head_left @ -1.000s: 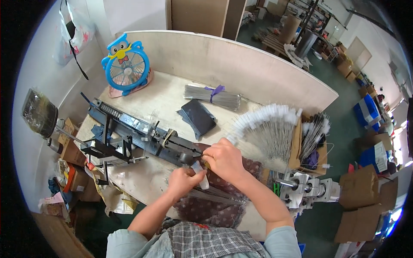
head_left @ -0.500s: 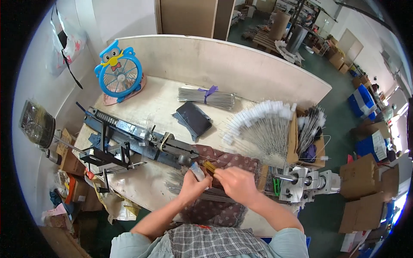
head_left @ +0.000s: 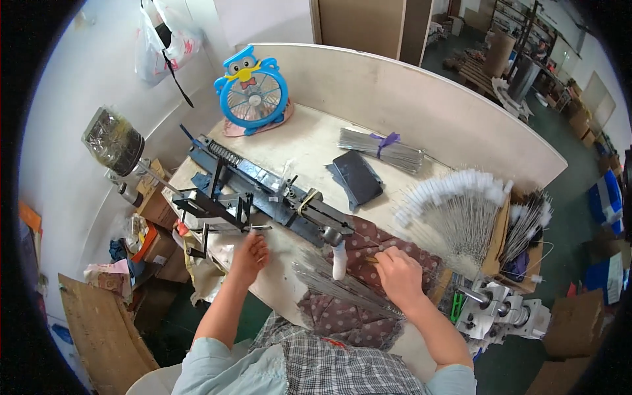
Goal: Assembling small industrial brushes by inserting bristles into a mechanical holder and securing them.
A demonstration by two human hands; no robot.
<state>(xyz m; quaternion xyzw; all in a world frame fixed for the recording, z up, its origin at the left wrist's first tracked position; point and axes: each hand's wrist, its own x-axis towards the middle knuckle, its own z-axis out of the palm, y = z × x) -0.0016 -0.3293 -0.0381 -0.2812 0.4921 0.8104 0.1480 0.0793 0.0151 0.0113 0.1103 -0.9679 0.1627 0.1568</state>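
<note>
At frame centre, a white-tufted wire (head_left: 339, 258) sits in the blue winding jig (head_left: 263, 187). The right hand (head_left: 398, 276) pinches its wire end; the left hand (head_left: 249, 257), loosely curled, touches the crank (head_left: 224, 227). Many finished pieces fan out (head_left: 454, 204) at right, while bare wires (head_left: 342, 283) at lower centre remain.

The thin metal wire (head_left: 366, 253) I pinch runs level from the blue winding machine (head_left: 263, 191), a white fluffy tuft (head_left: 339, 260) hanging at its chuck end. The machine's small crank handle (head_left: 245, 229) sticks out toward me. Loose grey wires (head_left: 339, 283) lie fanned on the patterned cloth (head_left: 355, 316).
</note>
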